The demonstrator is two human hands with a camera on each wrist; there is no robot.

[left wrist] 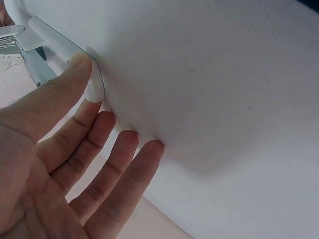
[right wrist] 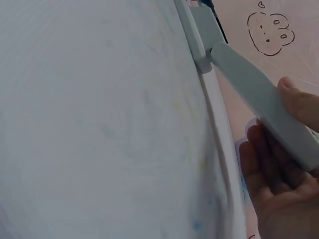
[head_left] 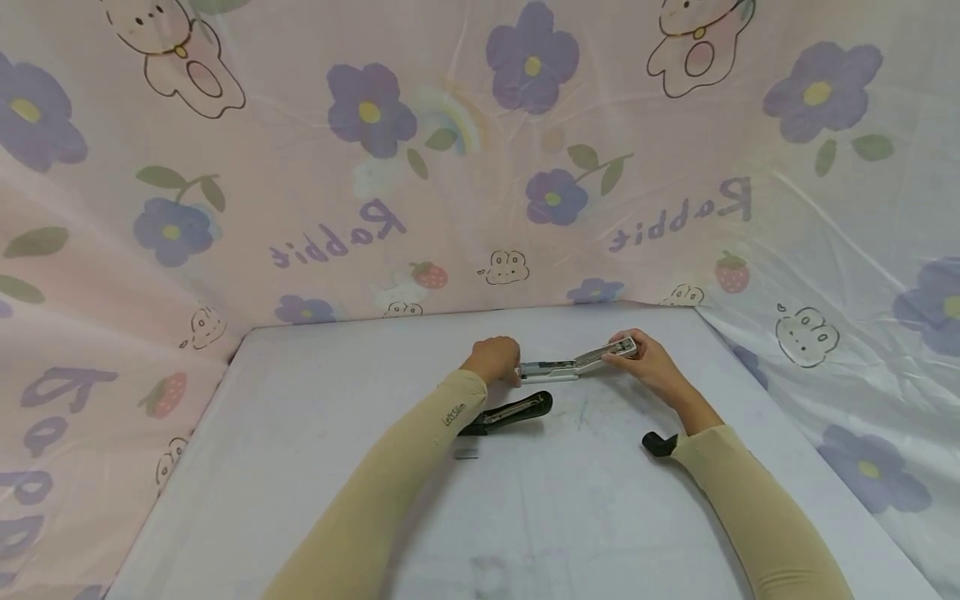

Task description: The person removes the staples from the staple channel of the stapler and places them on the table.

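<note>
A white stapler (head_left: pixel 576 367) lies folded open at its hinge near the far side of the table. My left hand (head_left: pixel 495 360) is at the end of its base (left wrist: pixel 62 42), thumb on one side and index finger on the other in the left wrist view. The raised arm (right wrist: pixel 259 92) is held by my right hand (head_left: pixel 641 358), between the thumb and the fingers. Close to my left wrist lies an opened black stapler (head_left: pixel 517 410), its rear partly hidden by the sleeve. Nearer me is a small grey strip of staples (head_left: pixel 466 454).
A black object (head_left: pixel 658 444) shows beside my right sleeve, partly covered, its kind unclear. The white table (head_left: pixel 570 517) ends at a back edge against a patterned curtain (head_left: pixel 465 192), which also hangs along both sides.
</note>
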